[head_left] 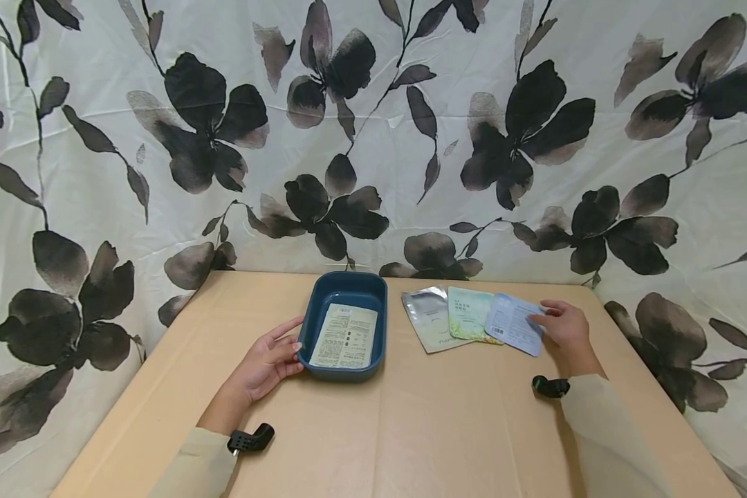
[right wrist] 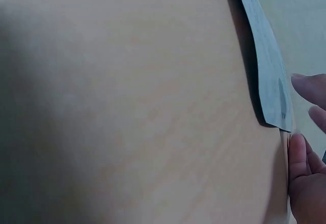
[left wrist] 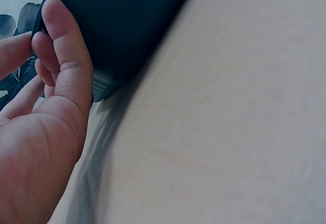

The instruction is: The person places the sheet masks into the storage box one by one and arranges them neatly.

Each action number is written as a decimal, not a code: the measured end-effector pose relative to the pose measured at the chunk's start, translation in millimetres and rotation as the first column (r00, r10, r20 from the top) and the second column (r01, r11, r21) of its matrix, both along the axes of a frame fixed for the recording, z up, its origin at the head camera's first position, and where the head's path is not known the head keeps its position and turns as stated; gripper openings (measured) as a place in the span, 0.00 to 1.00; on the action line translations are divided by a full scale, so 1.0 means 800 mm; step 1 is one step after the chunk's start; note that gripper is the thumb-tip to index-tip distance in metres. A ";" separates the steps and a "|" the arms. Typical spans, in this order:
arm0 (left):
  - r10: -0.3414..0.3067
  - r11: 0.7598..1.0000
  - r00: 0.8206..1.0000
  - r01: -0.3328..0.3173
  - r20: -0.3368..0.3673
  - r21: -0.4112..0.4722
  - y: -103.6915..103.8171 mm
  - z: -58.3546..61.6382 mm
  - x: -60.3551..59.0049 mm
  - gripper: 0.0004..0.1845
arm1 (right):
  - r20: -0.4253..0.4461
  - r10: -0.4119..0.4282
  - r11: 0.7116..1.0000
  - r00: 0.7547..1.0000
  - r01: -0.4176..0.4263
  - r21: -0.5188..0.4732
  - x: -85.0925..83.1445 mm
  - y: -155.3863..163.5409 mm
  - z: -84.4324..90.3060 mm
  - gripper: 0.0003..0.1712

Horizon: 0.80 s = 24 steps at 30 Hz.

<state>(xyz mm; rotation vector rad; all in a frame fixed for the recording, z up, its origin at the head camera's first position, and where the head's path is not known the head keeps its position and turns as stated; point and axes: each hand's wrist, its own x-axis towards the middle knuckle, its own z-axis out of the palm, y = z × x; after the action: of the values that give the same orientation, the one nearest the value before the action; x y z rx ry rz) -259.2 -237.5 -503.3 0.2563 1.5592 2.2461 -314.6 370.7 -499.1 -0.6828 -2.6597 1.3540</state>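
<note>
A dark blue tray (head_left: 378,304) stands at the middle of the tan table and holds one pale printed sachet (head_left: 346,336). My left hand (head_left: 291,344) holds the tray's left rim; in the left wrist view the thumb (left wrist: 63,46) lies against the tray's wall (left wrist: 127,25) with the fingers curled at the rim. To the right of the tray lie a silver sachet (head_left: 431,319), a green sachet (head_left: 469,313) and a light blue sachet (head_left: 510,322), overlapping in a row. My right hand (head_left: 540,318) pinches the light blue sachet's right edge (right wrist: 267,81), which is lifted a little off the table.
A white cloth with dark flowers (head_left: 373,138) hangs close behind the table and on both sides. The table (head_left: 411,429) has bare board toward me. Black wrist cameras (head_left: 251,438) (head_left: 550,386) sit on both sleeves.
</note>
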 end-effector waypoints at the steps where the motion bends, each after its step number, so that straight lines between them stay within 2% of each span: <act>1: 0.001 1.000 1.000 -0.001 -0.001 0.000 0.000 0.000 0.000 0.36 | 0.000 0.001 1.000 1.000 -0.001 0.003 0.000 0.000 0.000 0.37; 8: -0.002 1.000 1.000 0.002 0.000 0.001 0.000 0.002 -0.001 0.35 | 0.027 0.012 0.998 1.000 -0.014 0.058 -0.004 0.000 -0.003 0.41; 14: 0.000 1.000 1.000 0.000 0.003 -0.009 0.000 0.004 -0.001 0.35 | 0.074 0.113 0.982 0.991 -0.123 0.143 -0.007 0.003 0.004 0.46; 20: 0.004 1.000 1.000 -0.003 0.011 -0.012 -0.001 0.005 -0.001 0.35 | 0.140 0.227 0.953 0.964 -0.250 0.171 -0.012 0.017 0.011 0.49; 24: -0.002 1.000 1.000 0.002 0.007 0.004 -0.001 0.004 -0.001 0.35 | 0.179 0.274 0.937 0.945 -0.304 0.171 -0.016 0.024 0.014 0.51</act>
<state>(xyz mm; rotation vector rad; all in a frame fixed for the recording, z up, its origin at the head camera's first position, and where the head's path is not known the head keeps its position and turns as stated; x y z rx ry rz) -259.7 -238.0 -500.1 0.2501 1.5500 2.2468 -327.1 389.9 -487.7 -0.3973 -3.0636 1.1087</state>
